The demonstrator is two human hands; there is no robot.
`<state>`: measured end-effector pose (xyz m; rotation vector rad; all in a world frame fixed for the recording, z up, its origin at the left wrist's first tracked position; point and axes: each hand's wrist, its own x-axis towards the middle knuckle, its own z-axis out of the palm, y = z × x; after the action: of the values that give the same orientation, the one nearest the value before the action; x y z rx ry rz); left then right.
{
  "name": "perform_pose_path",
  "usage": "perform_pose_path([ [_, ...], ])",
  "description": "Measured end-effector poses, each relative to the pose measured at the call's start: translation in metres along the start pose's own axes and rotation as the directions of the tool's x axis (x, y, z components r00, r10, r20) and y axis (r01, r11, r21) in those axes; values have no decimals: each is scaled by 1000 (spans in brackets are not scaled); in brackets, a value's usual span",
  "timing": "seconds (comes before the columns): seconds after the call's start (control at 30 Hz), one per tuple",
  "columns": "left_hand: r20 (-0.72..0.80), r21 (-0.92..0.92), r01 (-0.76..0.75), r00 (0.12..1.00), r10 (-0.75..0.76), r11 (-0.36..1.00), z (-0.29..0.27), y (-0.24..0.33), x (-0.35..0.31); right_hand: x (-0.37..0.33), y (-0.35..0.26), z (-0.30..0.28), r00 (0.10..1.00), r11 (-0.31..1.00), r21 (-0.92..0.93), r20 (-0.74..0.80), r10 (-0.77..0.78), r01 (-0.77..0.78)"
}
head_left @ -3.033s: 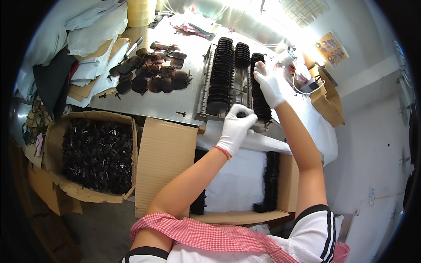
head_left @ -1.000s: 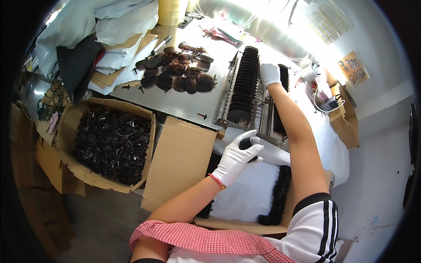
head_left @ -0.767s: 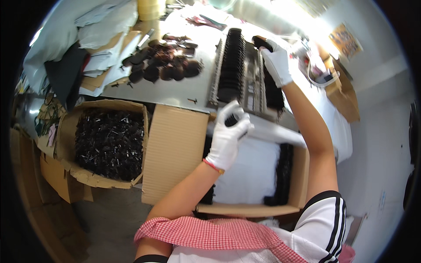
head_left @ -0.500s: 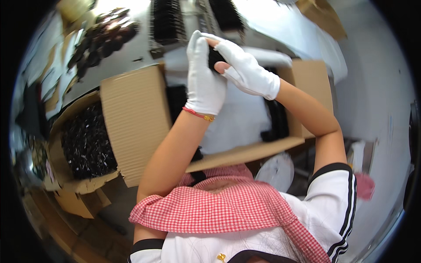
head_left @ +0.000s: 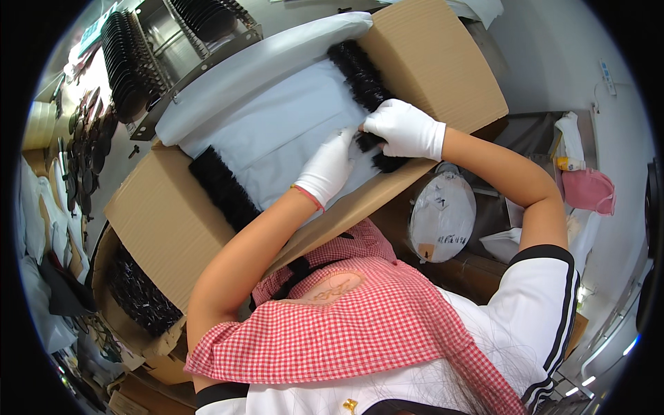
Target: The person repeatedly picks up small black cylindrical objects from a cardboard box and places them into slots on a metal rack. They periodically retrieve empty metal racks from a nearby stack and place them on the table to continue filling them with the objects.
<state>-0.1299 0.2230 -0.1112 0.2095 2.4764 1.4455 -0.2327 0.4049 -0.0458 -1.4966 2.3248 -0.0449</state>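
At frame centre, your gloved left hand (head_left: 330, 166) and right hand (head_left: 404, 129) pinch black pieces (head_left: 366, 140) into the cardboard box's (head_left: 443, 69) right-hand row, where a loose grip could topple them.

Both hands wear white gloves and meet close together, fingertips almost touching. The left hand (head_left: 328, 168) is reached forward on a bare forearm that runs from the lower left, elbow bent; a thin red band sits at the wrist. Its fingers are extended and slightly curled, pointing toward the right hand's fingers. The right hand (head_left: 404, 129) comes in from the right, the arm bent sharply at the elbow, forearm bare, upper arm in a white sleeve with dark stripes. Its knuckles face up and the fingers curl down and leftward, tips just beside the left fingertips. Whether either hand pinches anything cannot be told.
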Motion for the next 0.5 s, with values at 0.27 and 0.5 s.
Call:
perform_pose_path([
  [0.27,110,375,-100,992,63,921,29,-3,23,-25,5,17,967,986,-119,-211,-144,121],
  [0.5,111,553,-198,980,164,809,29,-11,28,-12,22,30,951,956,-191,-171,-257,224],
])
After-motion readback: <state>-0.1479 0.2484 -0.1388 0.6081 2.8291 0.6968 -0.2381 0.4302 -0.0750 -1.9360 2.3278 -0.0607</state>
